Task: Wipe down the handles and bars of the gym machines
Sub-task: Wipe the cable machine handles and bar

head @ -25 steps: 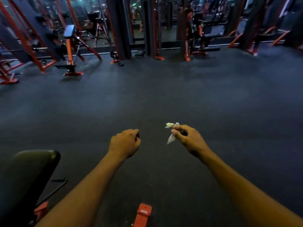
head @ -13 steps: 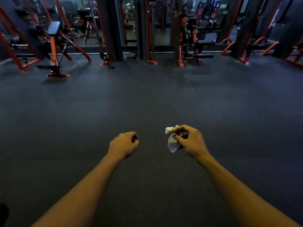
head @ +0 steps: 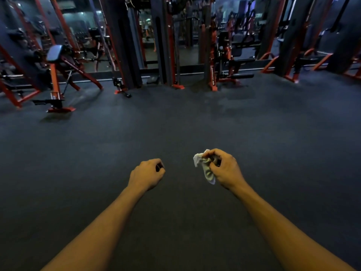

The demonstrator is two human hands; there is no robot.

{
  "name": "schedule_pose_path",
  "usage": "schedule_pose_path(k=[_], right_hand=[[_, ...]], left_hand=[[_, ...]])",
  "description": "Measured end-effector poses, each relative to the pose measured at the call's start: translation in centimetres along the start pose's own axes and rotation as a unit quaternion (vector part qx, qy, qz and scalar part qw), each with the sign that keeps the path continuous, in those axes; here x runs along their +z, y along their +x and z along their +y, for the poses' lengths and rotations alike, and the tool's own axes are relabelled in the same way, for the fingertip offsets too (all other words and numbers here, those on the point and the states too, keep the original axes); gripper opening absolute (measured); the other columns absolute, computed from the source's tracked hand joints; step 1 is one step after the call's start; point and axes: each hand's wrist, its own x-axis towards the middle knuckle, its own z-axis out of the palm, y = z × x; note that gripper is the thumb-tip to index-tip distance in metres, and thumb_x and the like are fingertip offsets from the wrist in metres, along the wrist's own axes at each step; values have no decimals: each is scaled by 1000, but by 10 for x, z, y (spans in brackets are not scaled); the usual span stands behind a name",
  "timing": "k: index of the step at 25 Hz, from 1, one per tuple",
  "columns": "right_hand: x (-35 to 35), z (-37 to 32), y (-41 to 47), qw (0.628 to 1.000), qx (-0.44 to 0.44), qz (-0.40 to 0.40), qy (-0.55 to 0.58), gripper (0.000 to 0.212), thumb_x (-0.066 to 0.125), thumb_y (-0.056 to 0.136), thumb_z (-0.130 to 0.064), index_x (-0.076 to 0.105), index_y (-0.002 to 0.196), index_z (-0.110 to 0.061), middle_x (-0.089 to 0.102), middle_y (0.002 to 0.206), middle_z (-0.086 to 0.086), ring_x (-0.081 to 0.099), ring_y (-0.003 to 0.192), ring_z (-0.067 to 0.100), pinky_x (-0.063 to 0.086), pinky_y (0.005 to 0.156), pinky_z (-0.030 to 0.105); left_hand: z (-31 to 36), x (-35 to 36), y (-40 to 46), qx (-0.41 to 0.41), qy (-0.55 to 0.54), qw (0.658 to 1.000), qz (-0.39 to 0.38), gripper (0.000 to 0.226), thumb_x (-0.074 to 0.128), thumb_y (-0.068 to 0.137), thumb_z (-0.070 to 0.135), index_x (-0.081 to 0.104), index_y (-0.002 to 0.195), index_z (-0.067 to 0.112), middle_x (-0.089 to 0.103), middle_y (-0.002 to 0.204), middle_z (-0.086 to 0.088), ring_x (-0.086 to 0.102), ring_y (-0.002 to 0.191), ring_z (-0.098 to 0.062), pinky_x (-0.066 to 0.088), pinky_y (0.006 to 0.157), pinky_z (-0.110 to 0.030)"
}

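Note:
My right hand (head: 226,170) is held out over the dark floor and grips a crumpled white cloth (head: 206,171), which hangs from the fingers on its left side. Level with it and a little apart, my left hand (head: 146,176) is curled into a fist with nothing visible in it. The gym machines stand well beyond both hands: a red-framed bench with a blue pad (head: 55,53) at the far left, a dark cable tower (head: 166,45) in the middle, and a red and black seated machine (head: 224,55) to its right. Neither hand touches any machine.
Dark rubber floor (head: 175,124) stretches between me and the row of machines. More red frames (head: 11,90) line the far left, and red-footed racks (head: 289,71) stand at the far right. Mirrors or openings show behind the towers.
The black seat and red foot at the lower left have dropped out of view as the view shifted. My right hand has gathered more of the cloth into its fingers. Both hands stay level.

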Motion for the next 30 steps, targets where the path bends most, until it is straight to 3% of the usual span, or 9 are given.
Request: schedule_pose_path(k=[7, 15, 18, 20, 23, 30], right_hand=[[-13, 41, 190, 999, -15, 10, 33, 31, 66, 91, -3, 73, 105, -30, 70, 101, -18, 65, 93, -8, 49, 75, 9], [36, 73, 401, 999, -22, -17, 42, 20, 76, 90, -22, 67, 107, -30, 72, 94, -14, 66, 88, -4, 54, 73, 16], [58, 75, 502, 998, -30, -45, 21, 11, 69, 95, -20, 71, 100, -29, 72, 93, -14, 67, 87, -2, 54, 73, 20], [64, 70, 564, 997, -50, -60, 4, 19, 64, 97, -15, 69, 101, -33, 72, 95, -15, 66, 88, -4, 51, 70, 14], [67, 66, 644, 997, -57, -41, 8, 27, 59, 96, -9, 66, 103, -34, 71, 99, -14, 65, 89, -5, 49, 69, 10], [90, 98, 819, 1000, -21, -11, 19, 32, 60, 94, -6, 72, 87, -34, 73, 90, -13, 67, 80, 0, 52, 65, 19]], left_hand=[[39, -19, 186, 12, -3, 1000, 22, 7, 56, 96, 42, 61, 94, 38, 68, 99, 12, 65, 88, -17, 59, 77, -41], [8, -25, 391, -16, -24, 999, 29, 7, 57, 96, 44, 63, 96, 39, 68, 99, 15, 65, 88, -14, 57, 74, -36], [-10, -41, 480, -26, -36, 998, 34, 7, 57, 96, 44, 63, 95, 39, 68, 98, 17, 65, 88, -12, 57, 73, -36], [-21, -63, 538, -31, -37, 998, 41, 8, 57, 97, 43, 64, 97, 38, 67, 98, 17, 65, 88, -12, 57, 73, -36], [-31, -93, 626, -35, -64, 995, 66, 9, 59, 97, 41, 66, 98, 36, 69, 97, 14, 66, 88, -16, 58, 77, -39], [-17, -108, 814, -2, -60, 996, 62, 8, 58, 96, 43, 65, 96, 38, 68, 96, 16, 65, 85, -14, 59, 77, -41]])
